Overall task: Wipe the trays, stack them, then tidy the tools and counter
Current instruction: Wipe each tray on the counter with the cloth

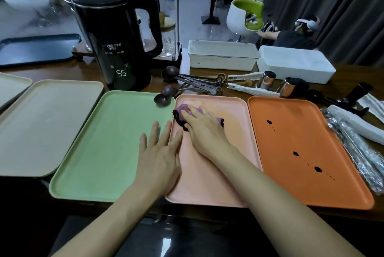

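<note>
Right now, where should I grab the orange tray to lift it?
Take the orange tray by its raised rim at the near short edge, coming from the front: the pink tray lies close on its left, and wrapped cutlery crowds the right. Keep it level, because dark spills sit on it.

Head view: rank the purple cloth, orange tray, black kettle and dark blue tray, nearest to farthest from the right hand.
1. purple cloth, under the right hand
2. orange tray, just right of it
3. black kettle, behind and left
4. dark blue tray, far back left
</note>
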